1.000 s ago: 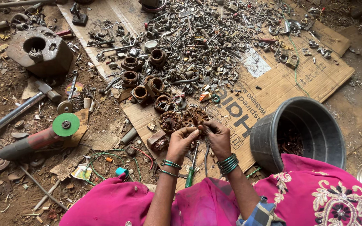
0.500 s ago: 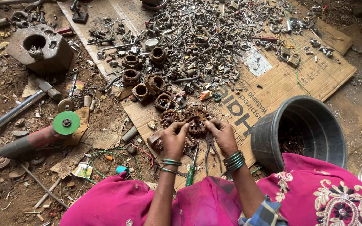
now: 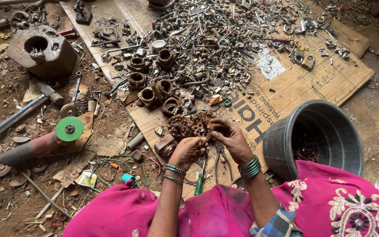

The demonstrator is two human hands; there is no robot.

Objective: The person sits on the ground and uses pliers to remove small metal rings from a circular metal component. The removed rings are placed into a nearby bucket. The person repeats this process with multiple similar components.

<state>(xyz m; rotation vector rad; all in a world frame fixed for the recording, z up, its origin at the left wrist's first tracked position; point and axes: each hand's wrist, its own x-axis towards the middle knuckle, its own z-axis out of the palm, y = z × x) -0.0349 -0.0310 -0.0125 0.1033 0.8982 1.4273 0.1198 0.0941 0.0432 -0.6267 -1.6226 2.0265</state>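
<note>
Sitting over a sheet of cardboard (image 3: 312, 83) strewn with scrap metal, you are working both hands on a rusty copper-wound motor part (image 3: 202, 124) at the near edge of the heap; your left hand (image 3: 188, 150) is curling its fingers closed around the part's lower side, while your right hand (image 3: 230, 137) is gripping it from the right, fingertips pressing onto its top. A second rusted coil (image 3: 179, 127) is lying just beside it on the left, touching or nearly so. A pair of pliers (image 3: 219, 154) is lying on the cardboard under your wrists, next to a green-handled screwdriver (image 3: 201, 177). A black plastic tub (image 3: 286, 136) is standing tilted to your right, holding dark scrap. More wound coils (image 3: 150, 90) are clustering beyond your hands, and a grinder with a green disc (image 3: 69, 129) is resting on the dirt to your left
</note>
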